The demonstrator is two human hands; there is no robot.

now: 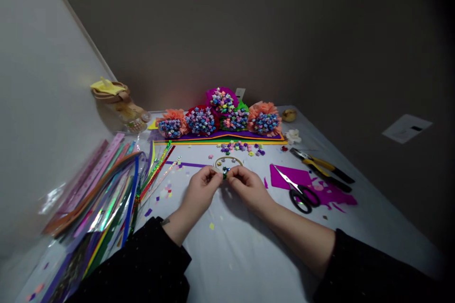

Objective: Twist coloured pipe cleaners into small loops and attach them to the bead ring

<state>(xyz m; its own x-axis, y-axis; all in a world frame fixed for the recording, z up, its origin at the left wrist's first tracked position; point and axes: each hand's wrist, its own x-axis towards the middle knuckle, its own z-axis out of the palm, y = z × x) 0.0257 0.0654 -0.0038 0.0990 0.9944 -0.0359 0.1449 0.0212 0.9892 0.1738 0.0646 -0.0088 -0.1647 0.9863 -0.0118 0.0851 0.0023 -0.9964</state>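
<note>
My left hand (pixel 203 188) and my right hand (pixel 250 188) meet over the middle of the white table, fingertips pinched close together. Between them is a small shiny green piece (pixel 225 173), which looks like a folded paper star; the fingers partly cover it. Just beyond my hands lies a thin gold ring (pixel 229 157), with a few tiny stars near it. Farther back is a loose scatter of small folded paper stars (pixel 241 147) in purple, pink, yellow and green.
Paper strips (pixel 106 199) in many colours spread along the left. On the right lie black-handled scissors (pixel 300 194), magenta paper (pixel 284 176) and yellow-black pliers (pixel 323 168). Star-filled crepe paper flowers (pixel 202 120) line the back, beside a tan basket-like container (pixel 112 92).
</note>
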